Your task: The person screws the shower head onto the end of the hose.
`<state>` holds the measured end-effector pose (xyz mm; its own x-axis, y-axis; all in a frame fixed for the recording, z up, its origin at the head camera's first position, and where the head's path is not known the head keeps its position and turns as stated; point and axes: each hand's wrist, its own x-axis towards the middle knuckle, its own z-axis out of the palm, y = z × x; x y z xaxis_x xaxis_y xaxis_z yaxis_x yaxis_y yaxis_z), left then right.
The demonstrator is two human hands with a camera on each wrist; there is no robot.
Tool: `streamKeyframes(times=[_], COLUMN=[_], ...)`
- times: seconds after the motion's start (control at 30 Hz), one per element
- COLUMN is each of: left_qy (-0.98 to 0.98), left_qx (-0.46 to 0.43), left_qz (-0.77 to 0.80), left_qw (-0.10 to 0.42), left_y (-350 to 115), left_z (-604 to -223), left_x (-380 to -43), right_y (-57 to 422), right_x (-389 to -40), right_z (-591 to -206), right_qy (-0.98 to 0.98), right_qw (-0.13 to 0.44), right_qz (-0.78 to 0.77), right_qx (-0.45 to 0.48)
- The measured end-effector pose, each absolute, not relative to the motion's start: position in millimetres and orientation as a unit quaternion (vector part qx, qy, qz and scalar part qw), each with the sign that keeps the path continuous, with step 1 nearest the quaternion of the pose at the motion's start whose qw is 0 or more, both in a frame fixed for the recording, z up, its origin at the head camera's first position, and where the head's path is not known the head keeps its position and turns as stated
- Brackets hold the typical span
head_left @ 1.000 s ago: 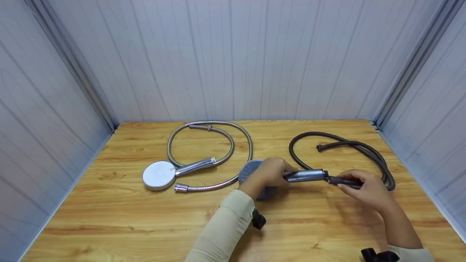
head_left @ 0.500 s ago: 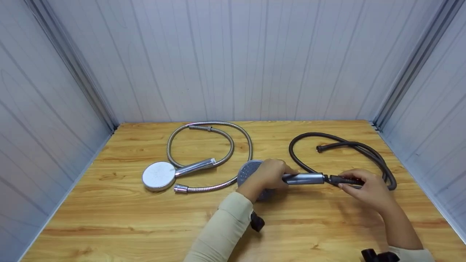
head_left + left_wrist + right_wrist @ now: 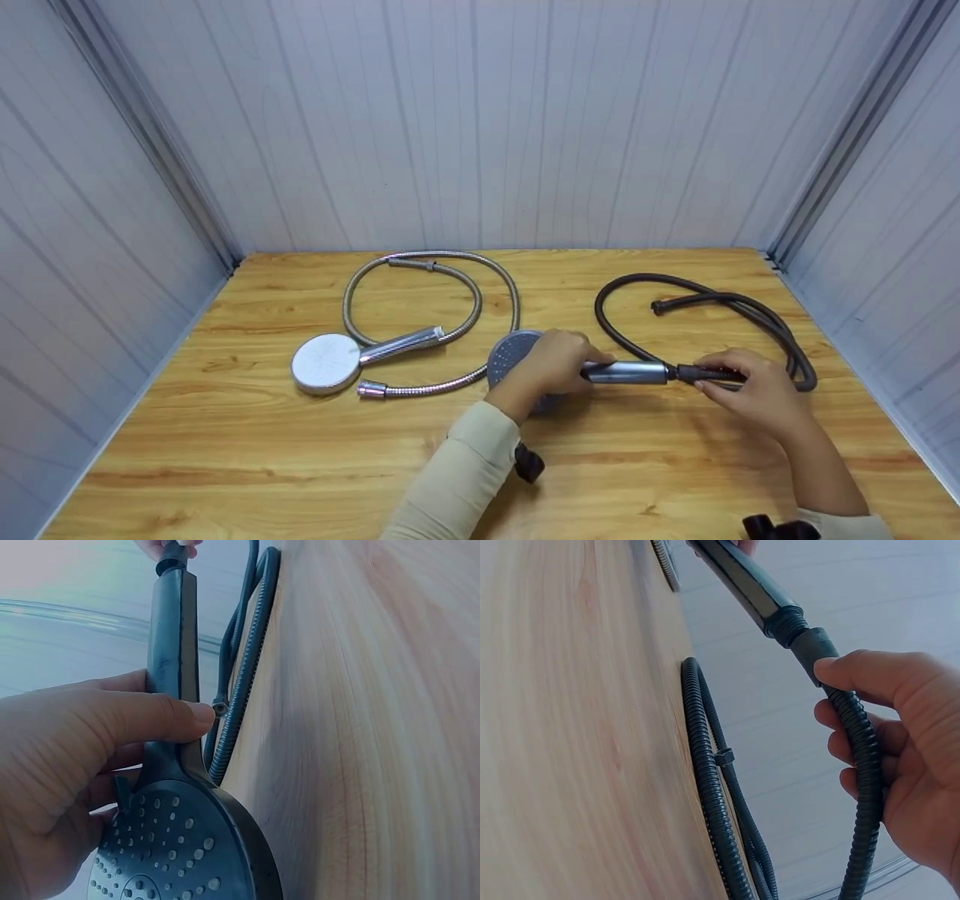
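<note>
My left hand (image 3: 553, 361) grips a dark grey shower head (image 3: 172, 840) around its handle, near the neck, and the nozzle face shows in the left wrist view. At the far end of the handle is a black threaded tip (image 3: 786, 622). My right hand (image 3: 757, 386) pinches the end nut (image 3: 814, 652) of a black shower hose (image 3: 866, 757) between thumb and fingers. The nut meets the threaded tip in line, with some thread still showing in the right wrist view. How far they are engaged I cannot tell.
Left on the wooden table (image 3: 300, 465) lies a chrome shower head (image 3: 327, 363) with a white face. A coiled silver hose (image 3: 517, 292) lies behind and beside it. The black hose's other end (image 3: 660, 306) rests at the back right. Pale panel walls (image 3: 480, 127) surround the table's back and sides.
The handle's tip has come down slightly, from a small angle into line with the hose nut. Both hands keep their hold and have barely shifted.
</note>
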<state>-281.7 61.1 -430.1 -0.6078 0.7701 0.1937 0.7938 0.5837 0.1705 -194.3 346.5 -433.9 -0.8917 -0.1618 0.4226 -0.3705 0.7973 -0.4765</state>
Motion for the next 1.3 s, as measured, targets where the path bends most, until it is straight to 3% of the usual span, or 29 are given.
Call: streamKeyframes(times=[0.43,0.93,1.3], left_qy=[-0.893,-0.892,-0.902], left_qx=[-0.435,-0.424,-0.404], left_qz=[-0.102,-0.096,-0.090], left_qw=[0.050,0.120,0.125], left_y=[61,62,62], left_z=[-428,-431,-436], left_x=[-277,-267,-259], right_y=[343,342,341], right_x=[-196,-196,-194], right_z=[-435,-434,-435], right_qy=[-0.930,-0.927,-0.931], right_qw=[0.192,0.200,0.186], right_qz=[0.272,0.270,0.268], right_qx=[0.157,0.166,0.163])
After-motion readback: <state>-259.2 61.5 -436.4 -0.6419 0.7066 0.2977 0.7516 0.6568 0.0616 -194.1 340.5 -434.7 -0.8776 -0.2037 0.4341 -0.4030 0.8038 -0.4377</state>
